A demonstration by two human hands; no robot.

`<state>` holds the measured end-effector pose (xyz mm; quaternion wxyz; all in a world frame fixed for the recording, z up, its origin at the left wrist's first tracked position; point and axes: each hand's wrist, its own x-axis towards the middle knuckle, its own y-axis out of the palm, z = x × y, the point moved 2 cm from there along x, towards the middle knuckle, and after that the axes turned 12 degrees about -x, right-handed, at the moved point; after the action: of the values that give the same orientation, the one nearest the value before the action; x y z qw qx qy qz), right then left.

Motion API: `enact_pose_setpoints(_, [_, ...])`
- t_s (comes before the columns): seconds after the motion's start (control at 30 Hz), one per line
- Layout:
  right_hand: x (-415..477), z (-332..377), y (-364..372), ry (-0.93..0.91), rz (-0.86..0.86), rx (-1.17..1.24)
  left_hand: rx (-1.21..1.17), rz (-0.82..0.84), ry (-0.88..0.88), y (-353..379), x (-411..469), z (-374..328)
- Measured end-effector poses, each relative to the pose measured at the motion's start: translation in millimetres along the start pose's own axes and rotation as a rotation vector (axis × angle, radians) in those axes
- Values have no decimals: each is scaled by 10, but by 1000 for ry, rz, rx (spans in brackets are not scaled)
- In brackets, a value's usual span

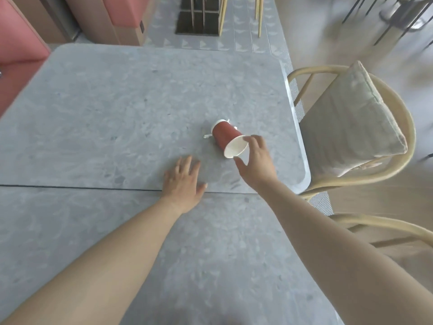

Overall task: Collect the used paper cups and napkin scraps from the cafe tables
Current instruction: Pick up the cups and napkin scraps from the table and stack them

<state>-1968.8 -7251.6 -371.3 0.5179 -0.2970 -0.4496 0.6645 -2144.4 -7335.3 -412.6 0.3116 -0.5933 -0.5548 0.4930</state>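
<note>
A red paper cup (224,134) with a white inside lies on its side on the grey stone table (117,109), its mouth turned toward me. Small white napkin scraps (207,136) peek out beside and behind its base. My right hand (256,158) is at the cup's rim, fingers spread, with fingertips touching the rim's right edge and the thumb just below the mouth; it does not hold the cup. My left hand (184,182) rests palm down on the table, left of and nearer than the cup, fingers apart and holding nothing.
A wicker chair (396,174) with a beige cushion (351,123) stands close to the table's right edge. A second wicker chair arm (384,225) is nearer me. Pink upholstered seating (18,50) lies at the far left. A seam (82,187) joins two tabletops.
</note>
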Motion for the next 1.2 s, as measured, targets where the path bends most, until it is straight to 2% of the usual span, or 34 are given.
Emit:
enact_pose_setpoints(0.23, [453, -13, 134, 18, -50, -5, 22, -35, 9, 162, 87, 102])
enact_pose_setpoints(0.6, [545, 46, 223, 89, -96, 113, -27, -4, 62, 54, 39, 171])
enact_pose_setpoints(0.7, [492, 91, 103, 2, -101, 132, -83, 30, 78, -102, 27, 134])
enact_pose_setpoints(0.93, [-21, 267, -230, -358, -98, -73, -163, 8, 54, -454, -235, 233])
enact_pose_setpoints(1.1, [-279, 324, -334, -443, 2, -126, -174, 32, 27, -554, -338, 270])
enact_pose_setpoints(1.2, [-279, 340, -422, -460, -10, -102, -195, 50, 39, -623, -275, 210])
